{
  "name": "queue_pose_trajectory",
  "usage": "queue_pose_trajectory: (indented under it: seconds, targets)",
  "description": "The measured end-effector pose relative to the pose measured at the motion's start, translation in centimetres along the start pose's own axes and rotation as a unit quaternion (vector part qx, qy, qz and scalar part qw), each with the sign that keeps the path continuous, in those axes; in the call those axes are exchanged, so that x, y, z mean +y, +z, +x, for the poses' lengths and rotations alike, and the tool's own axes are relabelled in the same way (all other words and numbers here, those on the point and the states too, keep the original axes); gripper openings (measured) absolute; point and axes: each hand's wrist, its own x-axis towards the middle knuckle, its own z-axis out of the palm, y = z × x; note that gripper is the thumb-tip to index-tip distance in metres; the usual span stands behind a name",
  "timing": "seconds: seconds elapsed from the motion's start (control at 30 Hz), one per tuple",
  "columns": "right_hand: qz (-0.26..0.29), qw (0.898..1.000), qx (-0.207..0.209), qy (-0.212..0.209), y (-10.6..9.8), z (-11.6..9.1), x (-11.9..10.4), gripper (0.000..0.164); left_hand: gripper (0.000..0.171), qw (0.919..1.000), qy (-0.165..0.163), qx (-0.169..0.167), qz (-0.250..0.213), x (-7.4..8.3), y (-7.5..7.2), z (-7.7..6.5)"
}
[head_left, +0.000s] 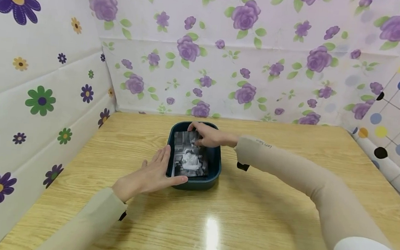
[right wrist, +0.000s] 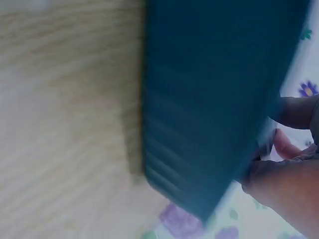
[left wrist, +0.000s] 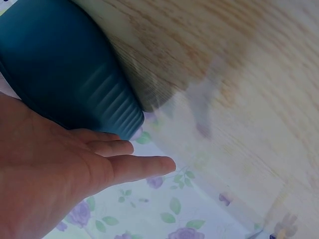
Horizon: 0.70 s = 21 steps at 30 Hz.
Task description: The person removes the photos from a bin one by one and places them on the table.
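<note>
A dark teal plastic bin (head_left: 214,175) stands on the wooden table. Inside it, tilted, is a rectangular sheet or booklet with a black-and-white picture (head_left: 188,160); a paler edge shows along its left side. My right hand (head_left: 209,136) reaches over the bin's right rim and grips the picture at its upper right with curled fingers and thumb. At the bin's left side my left hand (head_left: 150,175) lies with fingers extended along the wall, the thumb reaching over the front rim. In the left wrist view, those straight fingers (left wrist: 142,167) overlap the bin's ribbed end.
The light wood table (head_left: 266,213) stretches around the bin on all sides. A purple-flowered sheet (head_left: 223,73) hangs behind it. Flower-printed covering (head_left: 48,131) bounds the left, and a dotted one (head_left: 391,140) the right.
</note>
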Motion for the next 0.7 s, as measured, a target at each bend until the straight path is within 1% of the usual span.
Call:
queue_pose_trajectory:
  seconds: [0.1,0.2,0.27,0.4,0.47,0.53,0.63,0.7]
  targets:
    - [0.061,0.998,0.014,0.026,-2.1,-0.6,-0.1,0.043,0.121,1.0000,0.001,0.001,0.000,-0.1,0.0,0.0]
    - [0.118,0.991,0.032,0.044,-4.5,-1.8,0.5,0.043,0.122,1.0000,0.000,0.005,0.003,-0.1,0.1,-0.1]
    - [0.136,0.988,0.044,0.053,-6.0,-2.8,1.3,0.043,0.122,1.0000,0.001,0.007,0.003,-0.1,0.1,0.0]
    - [0.157,0.982,0.038,0.100,-8.5,-5.5,3.7,0.043,0.123,0.9999,0.002,0.012,0.005,0.0,0.1,0.1]
    - [0.159,0.979,0.030,0.124,-9.1,-6.9,5.2,0.043,0.124,0.9999,0.001,0.012,0.004,0.0,0.1,0.1]
    - [0.154,0.978,0.026,0.139,-9.4,-8.2,6.9,0.043,0.124,0.9999,-0.001,0.011,0.001,0.0,0.1,0.1]
    - [0.145,0.976,0.023,0.161,-9.2,-9.7,9.4,0.044,0.125,1.0000,-0.003,0.008,-0.001,0.0,0.0,0.1]
    - [0.140,0.975,0.018,0.170,-8.7,-10.4,10.6,0.045,0.125,1.0000,-0.003,0.007,0.000,0.1,0.0,0.1]
